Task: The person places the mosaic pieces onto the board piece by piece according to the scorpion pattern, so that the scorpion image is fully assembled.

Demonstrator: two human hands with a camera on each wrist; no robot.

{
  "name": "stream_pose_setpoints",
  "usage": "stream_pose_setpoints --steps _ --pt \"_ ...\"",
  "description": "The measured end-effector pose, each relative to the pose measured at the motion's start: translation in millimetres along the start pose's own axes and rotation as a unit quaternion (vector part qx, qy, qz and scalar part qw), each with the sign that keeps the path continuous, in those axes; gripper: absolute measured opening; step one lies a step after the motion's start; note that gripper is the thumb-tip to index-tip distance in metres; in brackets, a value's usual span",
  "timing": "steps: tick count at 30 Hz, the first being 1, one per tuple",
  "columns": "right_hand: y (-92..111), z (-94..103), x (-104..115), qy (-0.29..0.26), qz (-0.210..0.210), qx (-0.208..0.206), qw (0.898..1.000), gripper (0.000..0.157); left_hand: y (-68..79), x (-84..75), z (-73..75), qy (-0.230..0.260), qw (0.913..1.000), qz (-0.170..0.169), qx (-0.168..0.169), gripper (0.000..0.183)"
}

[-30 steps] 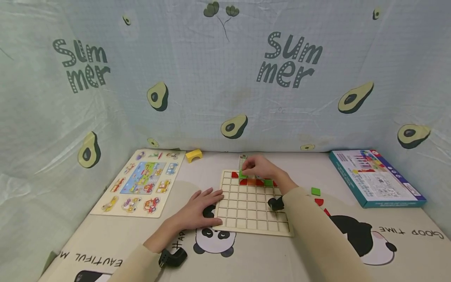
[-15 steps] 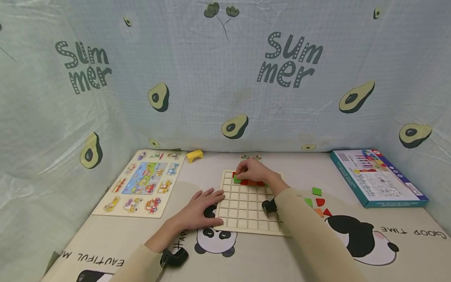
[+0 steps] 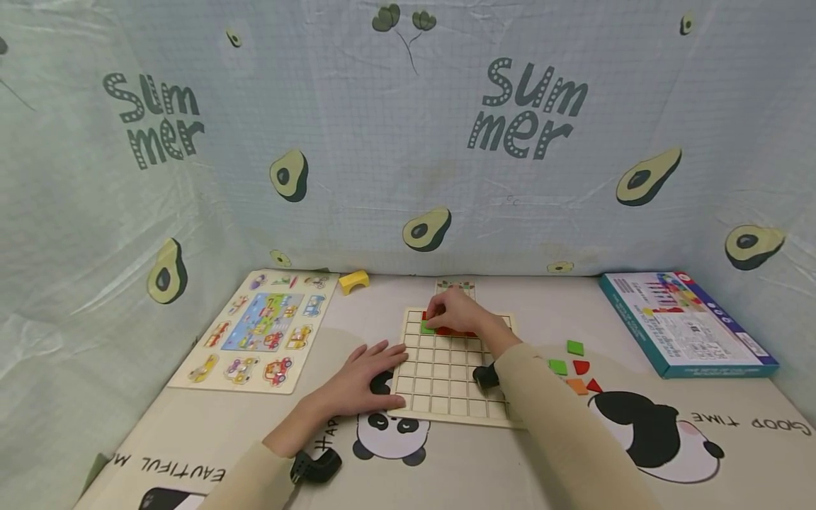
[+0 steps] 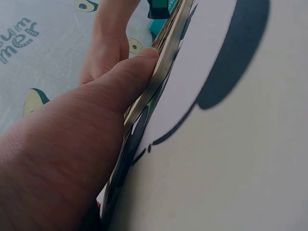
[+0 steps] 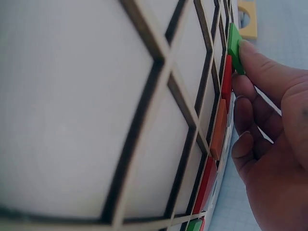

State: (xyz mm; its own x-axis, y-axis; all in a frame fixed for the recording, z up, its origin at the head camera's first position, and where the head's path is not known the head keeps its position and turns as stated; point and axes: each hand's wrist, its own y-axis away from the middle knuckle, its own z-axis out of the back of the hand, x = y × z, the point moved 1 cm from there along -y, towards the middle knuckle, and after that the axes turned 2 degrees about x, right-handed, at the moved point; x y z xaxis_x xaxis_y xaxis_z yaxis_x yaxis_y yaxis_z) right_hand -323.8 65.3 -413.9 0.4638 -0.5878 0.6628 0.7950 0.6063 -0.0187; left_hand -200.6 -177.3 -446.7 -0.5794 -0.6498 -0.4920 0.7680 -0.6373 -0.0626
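A wooden grid board [image 3: 440, 386] lies in front of me. My left hand [image 3: 347, 382] rests at its left side with fingers spread; the thumb presses on the edge near the lower left corner. Between thumb and fingertips my right hand [image 3: 462, 313] pinches a green square tile [image 3: 426, 328] in the second row from the far edge. In the right wrist view the green tile stands tilted at the grid, beside a red tile [image 5: 226, 79] and an orange tile [image 5: 219, 127]. The right hand hides part of the two far rows in the head view.
Loose green [image 3: 575, 348], red [image 3: 581, 367] and orange tiles [image 3: 576, 386] lie right of the board. A patterned card [image 3: 468, 287] lies behind it. A picture puzzle [image 3: 210, 365] and a yellow arch block [image 3: 353, 282] are at left; a flat box [image 3: 714, 370] is at right.
My right hand has moved left and slightly nearer with the green tile, bringing it down at the second-row cell. The left hand stays at the board's edge.
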Motion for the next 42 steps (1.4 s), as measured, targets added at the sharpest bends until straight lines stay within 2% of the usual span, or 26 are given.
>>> stream_pose_setpoints --steps 4,11,18,30,42 --pt "1 0.6 0 0.019 0.011 0.001 1.0 0.011 -0.4 -0.2 0.0 -0.001 1.0 0.0 0.001 0.078" --pt "4 0.0 -1 0.013 -0.006 0.005 1.0 0.008 -1.4 -1.4 -0.3 0.006 1.0 0.001 0.005 0.079" --pt "6 1.9 -3 0.001 -0.006 0.008 1.0 0.007 -2.3 -1.8 -0.6 0.007 1.0 0.0 0.005 0.078" --pt "21 16.1 -13 -0.073 -0.02 -0.005 0.997 0.008 -3.7 -0.4 -1.9 0.008 0.9999 0.004 0.007 0.079" --pt "45 36.4 -23 -0.094 -0.007 0.001 0.996 0.015 -2.4 0.9 -2.4 0.008 0.9999 0.01 0.003 0.079"
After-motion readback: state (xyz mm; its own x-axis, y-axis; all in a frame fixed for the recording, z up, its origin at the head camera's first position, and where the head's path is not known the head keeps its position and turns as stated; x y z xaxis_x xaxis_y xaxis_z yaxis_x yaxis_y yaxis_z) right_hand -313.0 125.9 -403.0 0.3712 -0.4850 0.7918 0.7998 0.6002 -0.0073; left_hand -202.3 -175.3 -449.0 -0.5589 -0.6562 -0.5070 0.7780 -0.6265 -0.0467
